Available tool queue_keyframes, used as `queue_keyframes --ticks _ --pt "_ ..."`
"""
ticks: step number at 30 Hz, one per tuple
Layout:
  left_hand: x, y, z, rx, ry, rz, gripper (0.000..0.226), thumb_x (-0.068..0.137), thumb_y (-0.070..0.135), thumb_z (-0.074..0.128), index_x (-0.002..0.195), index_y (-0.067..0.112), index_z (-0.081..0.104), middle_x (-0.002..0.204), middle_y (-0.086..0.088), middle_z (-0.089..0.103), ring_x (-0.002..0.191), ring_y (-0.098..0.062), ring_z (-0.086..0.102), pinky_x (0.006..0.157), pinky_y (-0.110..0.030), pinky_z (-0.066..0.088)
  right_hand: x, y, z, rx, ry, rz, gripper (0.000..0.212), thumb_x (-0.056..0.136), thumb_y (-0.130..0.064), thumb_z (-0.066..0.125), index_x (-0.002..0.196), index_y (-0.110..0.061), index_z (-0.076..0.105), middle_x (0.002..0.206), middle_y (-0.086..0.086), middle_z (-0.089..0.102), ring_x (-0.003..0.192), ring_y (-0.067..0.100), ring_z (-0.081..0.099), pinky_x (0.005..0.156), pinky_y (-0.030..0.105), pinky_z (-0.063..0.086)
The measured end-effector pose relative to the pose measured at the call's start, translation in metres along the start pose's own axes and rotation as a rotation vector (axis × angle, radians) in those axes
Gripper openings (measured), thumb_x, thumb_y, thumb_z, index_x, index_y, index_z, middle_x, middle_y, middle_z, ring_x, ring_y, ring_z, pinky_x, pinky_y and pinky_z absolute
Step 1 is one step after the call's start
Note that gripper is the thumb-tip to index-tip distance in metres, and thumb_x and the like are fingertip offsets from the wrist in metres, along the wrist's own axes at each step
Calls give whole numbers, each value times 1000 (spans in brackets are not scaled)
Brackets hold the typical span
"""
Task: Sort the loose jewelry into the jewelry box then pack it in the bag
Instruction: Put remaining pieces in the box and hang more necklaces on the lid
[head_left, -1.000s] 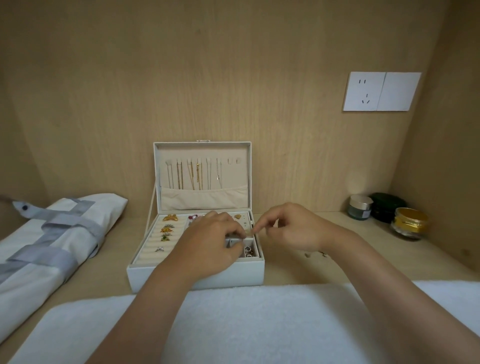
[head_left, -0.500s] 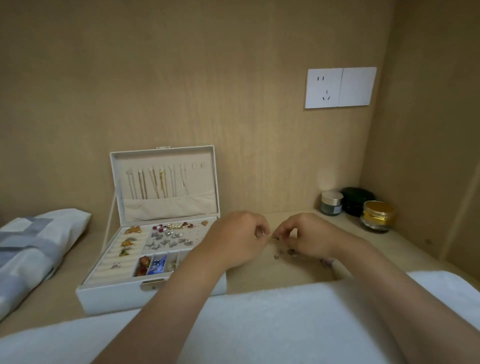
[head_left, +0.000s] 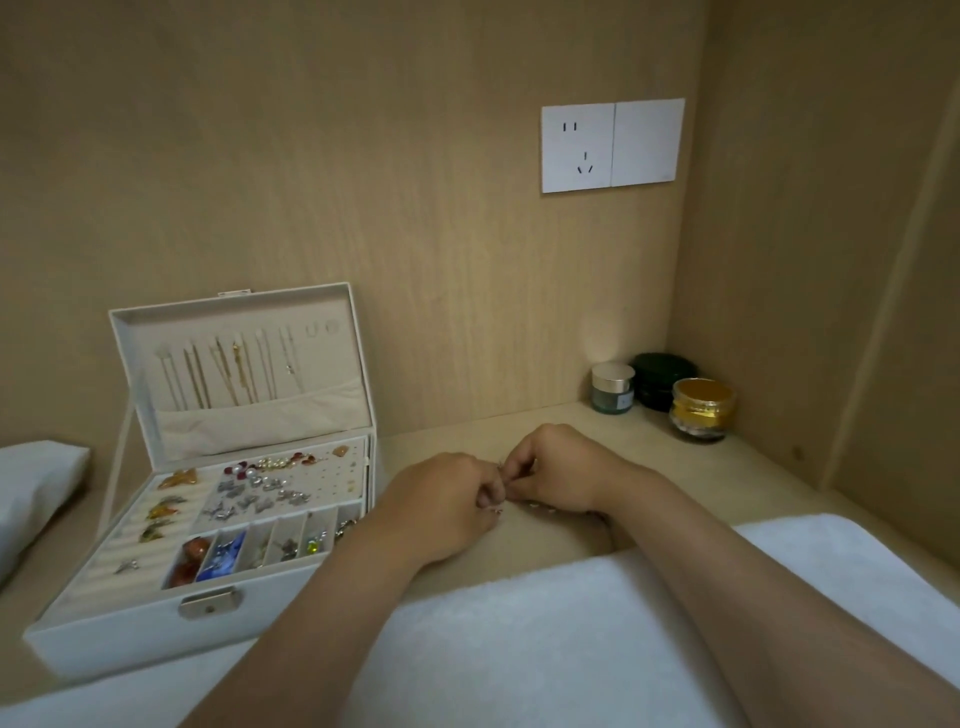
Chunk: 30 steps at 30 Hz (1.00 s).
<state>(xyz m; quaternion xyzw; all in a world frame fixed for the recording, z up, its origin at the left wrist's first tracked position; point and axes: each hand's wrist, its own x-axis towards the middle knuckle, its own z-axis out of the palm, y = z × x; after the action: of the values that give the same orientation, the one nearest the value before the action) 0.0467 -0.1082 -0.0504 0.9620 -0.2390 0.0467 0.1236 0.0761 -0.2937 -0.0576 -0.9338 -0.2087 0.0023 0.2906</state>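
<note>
The white jewelry box (head_left: 130, 631) stands open at the left, with chains hung in its raised lid (head_left: 234, 364) and brooches, earrings and beads in its tray compartments. Just right of the box, my left hand (head_left: 441, 506) and my right hand (head_left: 558, 475) meet over the wooden shelf. Both pinch small loose jewelry pieces (head_left: 501, 488) between their fingertips. A few more small pieces (head_left: 540, 506) lie on the shelf under my right hand. A corner of the white and grey bag (head_left: 31, 483) shows at the far left edge.
A white towel (head_left: 571, 639) covers the near edge under my forearms. Three cosmetic jars, silver-lidded (head_left: 613, 388), dark green (head_left: 662, 379) and gold (head_left: 701, 410), stand in the back right corner. A wall socket (head_left: 613, 146) is on the back panel. A side wall closes the right.
Both hands left the box tray and moved right to the loose pieces on the shelf. My view turned right, so the box now sits at the left and the bag is nearly out of view.
</note>
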Motion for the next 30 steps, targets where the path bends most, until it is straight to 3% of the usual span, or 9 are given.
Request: queue_keyframes --ticks 3,5,7,11,15,18,22,25,30 --pt "0 -1 -1 -2 3 -6 14 83 32 70 97 34 70 89 17 67 88 -4 61 82 -28 51 -1 0 1 33 0 7 13 85 -20 74 93 -26 81 91 -15 75 77 -13 61 82 21 54" --pt "0 0 -3 15 11 -8 16 83 32 70 99 33 71 91 17 69 90 -5 62 81 -27 50 -3 0 1 41 5 15 17 84 -18 72 97 -26 80 95 -13 75 83 -7 64 84 22 54" --pt "-1 0 -4 20 19 -9 15 84 33 70 98 33 71 92 16 70 90 -5 62 80 -26 50 -4 0 2 64 6 19 17 84 -18 73 96 -27 80 93 -13 75 84 -4 66 83 21 54" --pt "-2 2 -4 35 36 -17 11 82 38 71 92 33 72 92 15 69 90 -6 61 78 -26 48 -4 -1 4 95 -9 0 12 83 -18 78 92 -25 81 86 -16 74 75 -20 59 76 13 45" --pt "-4 3 -7 57 56 -30 6 81 31 70 86 29 72 88 13 68 88 -7 61 74 -26 48 -5 -3 5 125 18 19 5 82 -18 79 86 -22 81 79 -19 72 74 -21 58 73 10 43" --pt "-5 1 -12 49 80 -46 1 80 26 70 80 27 70 85 12 68 85 -8 62 71 -25 46 -7 -7 4 133 70 34 5 83 -19 77 80 -22 80 77 -15 73 74 -13 62 70 15 47" --pt "-10 -4 -27 44 174 -44 2 84 28 67 83 28 68 88 14 68 85 -5 60 63 -21 39 -10 -17 3 240 149 58 10 84 -18 73 75 -18 76 77 2 74 59 16 67 59 33 59" --pt "-18 -17 -44 -11 241 -72 5 85 34 69 88 32 66 89 17 67 76 0 56 60 -18 35 -10 -30 4 317 179 47 8 85 -17 73 78 -16 76 81 3 74 52 2 60 53 25 52" --pt "-38 -51 -74 -166 308 -126 9 82 36 75 86 33 67 80 22 66 69 7 55 69 -26 47 4 -68 7 323 191 -59 6 86 -18 76 80 -18 79 80 -4 73 60 -7 57 63 11 45"
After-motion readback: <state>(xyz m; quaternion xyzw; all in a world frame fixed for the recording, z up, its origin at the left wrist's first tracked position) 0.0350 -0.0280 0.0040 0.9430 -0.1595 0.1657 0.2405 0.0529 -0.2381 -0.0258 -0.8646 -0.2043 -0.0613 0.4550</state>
